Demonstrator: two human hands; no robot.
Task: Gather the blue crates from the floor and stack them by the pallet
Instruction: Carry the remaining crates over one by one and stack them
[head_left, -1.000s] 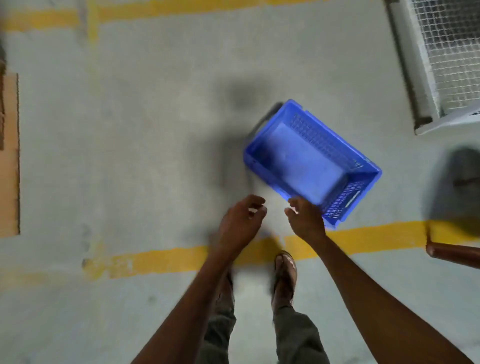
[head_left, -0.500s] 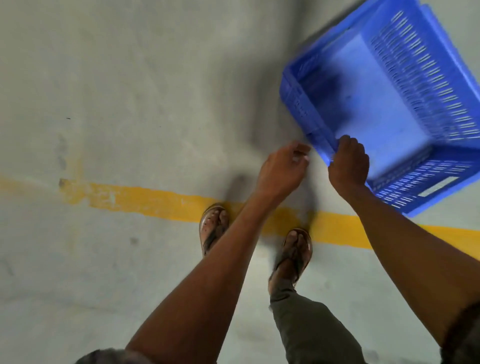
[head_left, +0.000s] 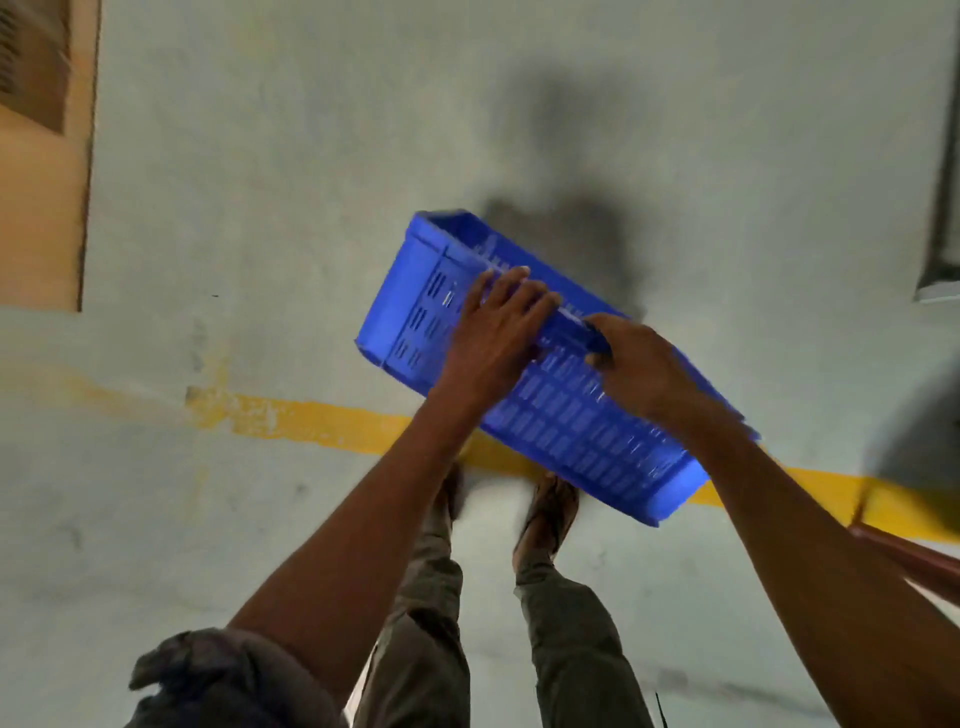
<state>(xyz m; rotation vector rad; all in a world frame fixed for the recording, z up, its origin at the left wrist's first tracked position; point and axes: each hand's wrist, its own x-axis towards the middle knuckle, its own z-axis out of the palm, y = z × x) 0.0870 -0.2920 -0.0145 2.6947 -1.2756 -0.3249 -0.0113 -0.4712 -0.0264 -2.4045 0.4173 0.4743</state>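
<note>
A blue slotted plastic crate (head_left: 566, 421) is lifted off the grey floor and tipped onto its long side, so I see its perforated wall facing me. My left hand (head_left: 493, 332) grips the crate's upper rim near the middle, fingers curled over the edge. My right hand (head_left: 634, 364) holds the same rim just to the right, fingers wrapped around it. The crate's inside is hidden. The picture is blurred by motion.
A yellow floor line (head_left: 311, 421) runs across beneath the crate, and my feet stand on it. A brown cardboard sheet (head_left: 41, 208) lies at the far left. A reddish-brown bar (head_left: 904, 551) juts in at the right. A metal frame edge (head_left: 940, 208) shows at the upper right.
Both hands closed on the crate's near rim and lifted it off the floor, tipping it onto its side. One second ago the crate lay flat and the hands were empty.
</note>
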